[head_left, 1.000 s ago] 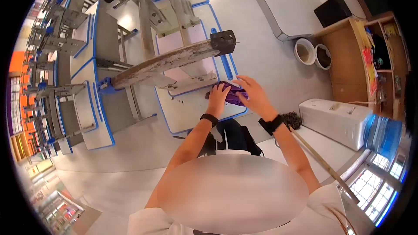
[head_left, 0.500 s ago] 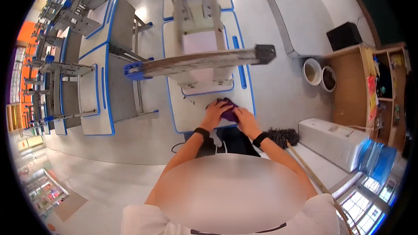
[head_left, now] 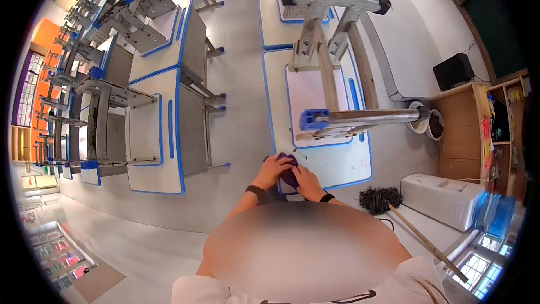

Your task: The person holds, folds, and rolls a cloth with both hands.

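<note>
A crumpled purple cloth (head_left: 289,177) is bunched between my two hands at the near left corner of a white desk (head_left: 332,164) with blue edging. My left hand (head_left: 272,171) has its fingers curled over the cloth's left side. From the right, my right hand (head_left: 306,182) grips the cloth, close beside my left. Beyond them, an upturned stool (head_left: 319,104) rests seat-down on the desk, its metal frame and blue-capped foot pointing up. Small dark specks lie on the desk top near the stool.
Rows of desks (head_left: 154,110) with upturned stools stand at the left. On the right are a mop (head_left: 381,200), a white water dispenser (head_left: 441,200), two buckets (head_left: 435,125), a wooden shelf (head_left: 464,135) and a black box (head_left: 453,72).
My right hand has come down from above the cloth and closed on it. Both hands and the cloth have moved to the desk's near left corner. The view has shifted.
</note>
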Demonstrator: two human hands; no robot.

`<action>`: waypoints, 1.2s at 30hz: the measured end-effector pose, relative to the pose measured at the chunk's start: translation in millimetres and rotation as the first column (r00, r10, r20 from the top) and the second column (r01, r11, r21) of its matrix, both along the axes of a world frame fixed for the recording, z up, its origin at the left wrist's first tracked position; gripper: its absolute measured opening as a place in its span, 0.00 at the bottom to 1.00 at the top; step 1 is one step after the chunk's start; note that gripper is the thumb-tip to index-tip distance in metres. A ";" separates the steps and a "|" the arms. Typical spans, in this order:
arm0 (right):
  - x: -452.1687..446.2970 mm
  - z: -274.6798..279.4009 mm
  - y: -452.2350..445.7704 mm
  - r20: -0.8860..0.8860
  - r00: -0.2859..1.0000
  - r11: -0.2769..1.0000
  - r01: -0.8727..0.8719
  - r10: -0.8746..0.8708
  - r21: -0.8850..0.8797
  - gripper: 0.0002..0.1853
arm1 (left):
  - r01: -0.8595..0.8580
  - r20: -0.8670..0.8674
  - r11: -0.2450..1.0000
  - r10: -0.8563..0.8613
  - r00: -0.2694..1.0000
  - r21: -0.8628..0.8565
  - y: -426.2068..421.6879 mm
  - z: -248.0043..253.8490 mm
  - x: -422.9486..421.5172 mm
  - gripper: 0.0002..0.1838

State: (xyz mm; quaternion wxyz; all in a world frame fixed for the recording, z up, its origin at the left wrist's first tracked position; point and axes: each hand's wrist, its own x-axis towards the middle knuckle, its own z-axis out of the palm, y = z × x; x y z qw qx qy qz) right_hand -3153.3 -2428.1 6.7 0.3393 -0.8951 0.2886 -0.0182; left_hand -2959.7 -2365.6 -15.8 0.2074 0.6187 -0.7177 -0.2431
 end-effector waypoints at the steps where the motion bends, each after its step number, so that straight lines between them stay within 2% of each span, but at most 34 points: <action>1: 16.1 -1.8 1.0 0.013 0.999 0.999 0.040 -0.040 0.011 0.30 | 0.002 -0.001 1.000 -0.002 1.000 -0.027 -3.3 0.5 13.1 0.30; 5: 77.2 -7.9 -13.9 0.175 0.961 0.976 0.216 -0.214 0.009 0.30 | 0.076 -0.044 0.992 -0.080 0.996 -0.098 -41.8 -10.8 77.3 0.27; 8: 121.9 -1.4 -40.9 0.189 0.948 0.960 0.273 -0.256 -0.065 0.28 | 0.046 -0.007 0.985 -0.048 0.999 -0.164 -80.9 4.8 117.4 0.21; 11: 147.9 5.1 -60.0 0.174 0.934 0.928 0.338 -0.311 -0.157 0.26 | 0.092 0.020 0.988 -0.090 0.996 -0.123 -119.6 7.2 134.9 0.19; 14: 144.0 -9.1 -56.3 0.088 0.933 0.906 0.361 -0.350 -0.221 0.24 | 0.173 -0.019 0.974 -0.178 0.984 -0.148 -128.4 -12.6 129.0 0.26; 17: 119.9 -22.3 -34.4 0.041 0.943 0.909 0.331 -0.332 -0.253 0.24 | 0.166 0.094 0.976 -0.154 0.984 -0.140 -111.2 -1.8 101.1 0.26; 18: 109.8 -17.0 -27.3 0.072 0.946 0.909 0.325 -0.317 -0.262 0.19 | 0.163 0.065 0.973 -0.154 0.986 -0.161 -103.0 -22.5 92.5 0.27; 21: 79.8 -6.3 -8.1 0.069 0.951 0.929 0.309 -0.301 -0.205 0.21 | 0.119 0.052 0.981 -0.113 0.992 -0.153 -69.5 -23.3 65.2 0.27; 25: 41.0 -1.7 13.7 0.036 0.969 0.957 0.248 -0.245 -0.153 0.25 | 0.149 0.170 0.985 -0.133 0.976 -0.082 -32.3 -11.9 30.6 0.30; 30: 3.5 12.9 27.7 -0.043 0.993 0.987 0.108 -0.114 -0.121 0.30 | 0.282 0.328 0.952 -0.307 0.893 0.122 -4.8 -4.3 -10.9 0.31; 33: -20.4 12.8 32.6 -0.048 0.998 0.992 0.039 -0.045 -0.119 0.31 | 0.369 0.294 0.918 -0.396 0.870 0.144 7.5 -9.9 -30.4 0.31; 36: -49.1 13.3 31.2 -0.084 0.996 0.994 -0.039 0.030 -0.105 0.32 | 0.394 0.328 0.917 -0.392 0.859 0.065 16.6 -8.8 -52.5 0.28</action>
